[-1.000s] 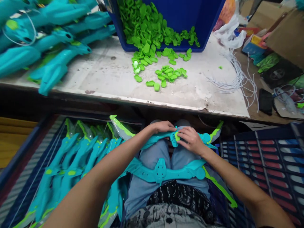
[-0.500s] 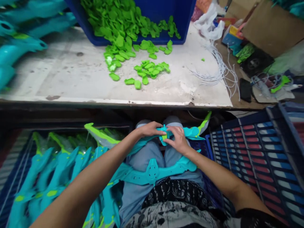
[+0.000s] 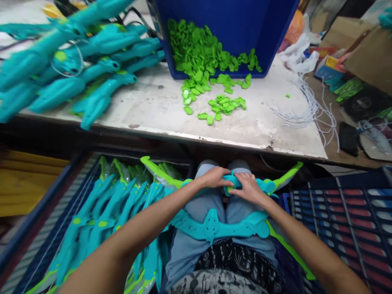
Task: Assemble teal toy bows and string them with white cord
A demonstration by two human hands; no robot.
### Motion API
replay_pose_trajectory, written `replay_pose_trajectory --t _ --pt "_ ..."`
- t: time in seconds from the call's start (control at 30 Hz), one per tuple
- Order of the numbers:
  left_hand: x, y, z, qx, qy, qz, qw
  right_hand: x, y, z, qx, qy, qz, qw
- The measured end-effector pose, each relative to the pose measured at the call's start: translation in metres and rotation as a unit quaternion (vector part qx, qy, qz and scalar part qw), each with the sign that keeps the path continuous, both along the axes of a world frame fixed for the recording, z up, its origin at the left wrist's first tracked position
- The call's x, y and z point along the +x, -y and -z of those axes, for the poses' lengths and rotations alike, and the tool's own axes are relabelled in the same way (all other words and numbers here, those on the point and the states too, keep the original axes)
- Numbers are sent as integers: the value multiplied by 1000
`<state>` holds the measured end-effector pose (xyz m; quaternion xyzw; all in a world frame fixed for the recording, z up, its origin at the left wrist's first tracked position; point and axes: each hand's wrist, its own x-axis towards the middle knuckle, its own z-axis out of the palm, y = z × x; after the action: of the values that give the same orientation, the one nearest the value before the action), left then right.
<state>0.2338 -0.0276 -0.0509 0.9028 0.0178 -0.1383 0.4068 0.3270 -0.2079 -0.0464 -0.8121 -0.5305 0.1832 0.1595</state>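
Above my knees, both hands grip a turquoise plastic toy bow (image 3: 266,186) with lime-green tips. My left hand (image 3: 217,177) is closed on its middle part, fingers along the top. From the other side my right hand (image 3: 249,188) pinches the same part, close to a small lime-green piece (image 3: 230,188) that shows between the hands. The fingertips partly hide that spot. Across my thighs lies a second turquoise toy bow body (image 3: 211,228), with a slotted plate at its centre.
On the table (image 3: 147,110) a blue bin (image 3: 226,24) lies tipped, lime-green pieces (image 3: 199,57) spilling out. Turquoise bows (image 3: 82,77) are piled at left, white cords (image 3: 306,106) at right. Below left, a crate holds several bows (image 3: 104,204); a dark slatted crate (image 3: 343,220) stands right.
The view has turned left, so the table and bin appear further right and more of the left pile shows. Both hands stay on the bow's middle; the small green piece is more covered.
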Motion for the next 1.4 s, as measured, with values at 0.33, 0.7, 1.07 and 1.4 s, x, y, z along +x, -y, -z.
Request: replay_pose_trajectory --t 0.33,0.7,1.07,1.4 --pt "-34 28 18 307 219 -22 926 54 -161 -86 186 160 -28 969" --pt "-174 75 11 152 103 -85 979 57 -138 -65 206 185 -52 959" --pt "-137 79 -14 157 -75 47 984 61 8 -59 284 146 118 940" --pt "-65 68 -42 -9 -137 101 985 12 36 -77 255 23 21 966"
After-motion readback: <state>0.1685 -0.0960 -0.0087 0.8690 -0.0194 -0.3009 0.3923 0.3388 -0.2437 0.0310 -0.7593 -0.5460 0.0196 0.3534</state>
